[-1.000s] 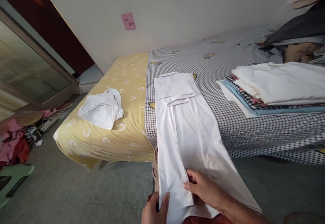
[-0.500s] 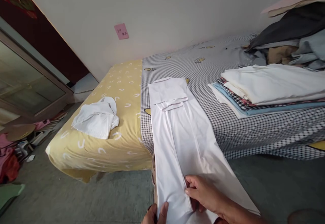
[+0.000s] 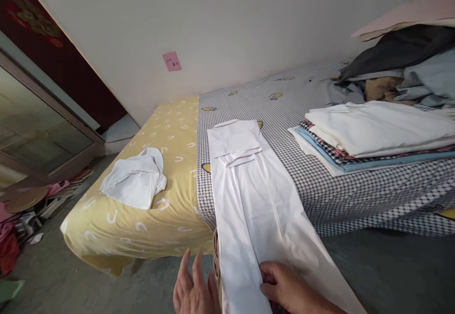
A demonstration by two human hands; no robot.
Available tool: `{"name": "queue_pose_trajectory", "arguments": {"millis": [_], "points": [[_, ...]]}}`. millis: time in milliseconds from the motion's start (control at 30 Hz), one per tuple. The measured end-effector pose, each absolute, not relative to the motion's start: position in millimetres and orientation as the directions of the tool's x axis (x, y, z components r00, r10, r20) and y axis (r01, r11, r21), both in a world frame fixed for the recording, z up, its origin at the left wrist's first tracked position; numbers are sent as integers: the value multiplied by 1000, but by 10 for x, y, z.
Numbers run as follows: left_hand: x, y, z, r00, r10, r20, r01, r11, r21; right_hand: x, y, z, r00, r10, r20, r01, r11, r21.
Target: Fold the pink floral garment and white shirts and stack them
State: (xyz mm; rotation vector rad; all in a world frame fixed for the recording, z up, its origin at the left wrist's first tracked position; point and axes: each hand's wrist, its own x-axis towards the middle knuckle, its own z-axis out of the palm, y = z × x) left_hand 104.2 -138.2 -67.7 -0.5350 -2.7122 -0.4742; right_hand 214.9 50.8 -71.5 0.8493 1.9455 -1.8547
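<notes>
Letting go, our left hand [image 3: 196, 288] spreads its fingers at seven o'clock beside the white garment [image 3: 263, 200]; only our right hand [image 3: 289, 286], at five, now pinches its folded edge, the cloth running from the bed [image 3: 181, 176] toward six.

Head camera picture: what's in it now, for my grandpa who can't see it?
A right hand grips the edge of a long white garment stretching from a bed toward the viewer; the open left hand is beside it. A stack of folded clothes lies at right on checked fabric, a crumpled white cloth at left on yellow fabric.
</notes>
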Motion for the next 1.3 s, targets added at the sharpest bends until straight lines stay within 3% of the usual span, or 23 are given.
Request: {"name": "queue_pose_trajectory", "arguments": {"millis": [67, 167, 467, 600, 700, 800, 900, 1000, 1067, 1200, 1300], "points": [[959, -1059, -482, -758, 428, 492, 577, 793, 198, 2138, 521, -738, -772, 212, -599, 618, 30, -786], [933, -597, -423, -632, 564, 532, 730, 664, 163, 2118, 544, -728, -773, 232, -590, 624, 113, -773], [911, -395, -1015, -509, 746, 429, 802, 592, -79, 2202, 622, -481, -844, 222, -488, 536, 307, -787], [970, -543, -991, -455, 797, 397, 834, 538, -122, 2347, 862, -250, -852, 161, -497, 516, 106, -850], [1057, -654, -954, -430, 822, 374, 864, 494, -93, 2451, 1150, -169, -823, 399, -405, 422, -50, -905], [1130, -680, -841, -389, 843, 372, 915, 400, 51, 2555, 1405, -250, -704, 669, -238, 330, 12, -944], [1194, -559, -650, -488, 794, 362, 858, 362, 363, 2661, 1557, -432, -575, 812, -104, 350, 129, -928], [1297, -323, -513, -675, 692, 256, 622, 347, 702, 2740, 1627, -593, -459, 884, -83, 392, 118, -912], [1398, -159, -520, -761, 641, 101, 389, 326, 862, 2760, 1652, -652, -439, 882, -172, 406, 24, -914], [1625, 36, -725, -749, 616, -242, -31, 332, 943, 2687, 1709, -678, -501, 789, -357, 360, -186, -914], [1720, 56, -863, -754, 583, -301, -145, 299, 943, 2553, 1792, -677, -540, 753, -377, 300, -247, -921]]}}
